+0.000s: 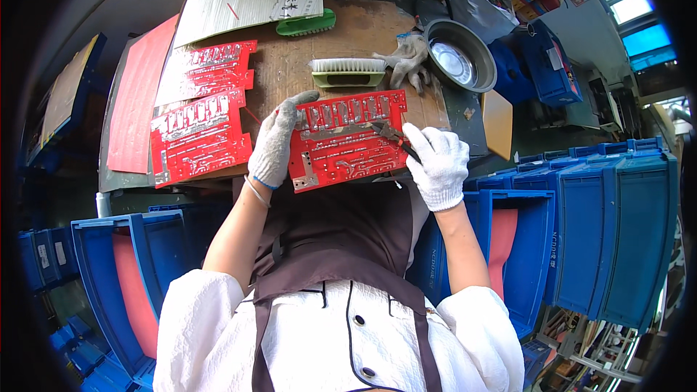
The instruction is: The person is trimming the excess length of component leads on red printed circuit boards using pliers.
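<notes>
A red circuit board [347, 154], long axis side to side, sits between the gloved left hand [274, 144], pinching its left edge, and the gloved right hand [440, 163], gripping diagonal cutters [387, 131] angled over the board's right half. Beyond the board lies a white-bristled brush [350, 80].

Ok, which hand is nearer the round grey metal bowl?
Right. The white-gloved right hand is below the bowl in the picture; the white-gloved left hand is farther, at the left edge of a flat red board.
</notes>
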`<state>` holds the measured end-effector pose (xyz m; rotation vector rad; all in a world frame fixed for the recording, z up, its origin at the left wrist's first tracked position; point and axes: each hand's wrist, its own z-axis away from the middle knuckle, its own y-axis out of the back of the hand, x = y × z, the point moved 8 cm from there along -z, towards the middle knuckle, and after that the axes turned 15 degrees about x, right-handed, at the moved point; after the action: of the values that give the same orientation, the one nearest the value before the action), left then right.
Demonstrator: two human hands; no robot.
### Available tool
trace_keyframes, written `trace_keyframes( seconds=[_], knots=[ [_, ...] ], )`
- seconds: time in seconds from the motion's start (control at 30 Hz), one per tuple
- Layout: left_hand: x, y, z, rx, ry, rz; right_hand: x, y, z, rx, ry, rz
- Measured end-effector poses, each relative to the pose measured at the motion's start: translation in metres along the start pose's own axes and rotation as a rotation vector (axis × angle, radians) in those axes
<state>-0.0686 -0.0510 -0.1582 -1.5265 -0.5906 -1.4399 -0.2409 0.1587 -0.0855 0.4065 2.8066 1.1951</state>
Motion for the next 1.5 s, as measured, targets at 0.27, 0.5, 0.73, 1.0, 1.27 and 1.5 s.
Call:
trace_keyframes(
  seconds=[0.27, 0.5, 0.73, 1.0, 1.27, 1.5],
  knots=[
    [-0.003, -0.005, -0.001, 0.007, 0.029, 0.054, 0.028, 0.026, 0.024, 0.249, -0.284, -0.055],
    [-0.008, 0.007, -0.004, 0.009, 0.044, 0.068, 0.091, 0.070, 0.096, 0.013, -0.633, 0.232],
    [-0.007, -0.008, -0.001, -0.021, 0.088, 0.129, 0.101, 0.053, 0.103, -0.386, -0.581, 0.519],
    [-0.001, 0.002, -0.003, 0.031, -0.039, -0.004, 0.108, 0.071, 0.086, -0.450, -0.741, 0.680],
    [-0.004, -0.002, 0.000, -0.016, 0.030, 0.087, -0.029, 0.035, -0.009, -0.235, -0.285, -0.043],
    [-0.002, -0.002, 0.000, -0.019, 0.030, 0.073, -0.052, 0.014, -0.033, -0.246, -0.115, 0.058]
  ],
)
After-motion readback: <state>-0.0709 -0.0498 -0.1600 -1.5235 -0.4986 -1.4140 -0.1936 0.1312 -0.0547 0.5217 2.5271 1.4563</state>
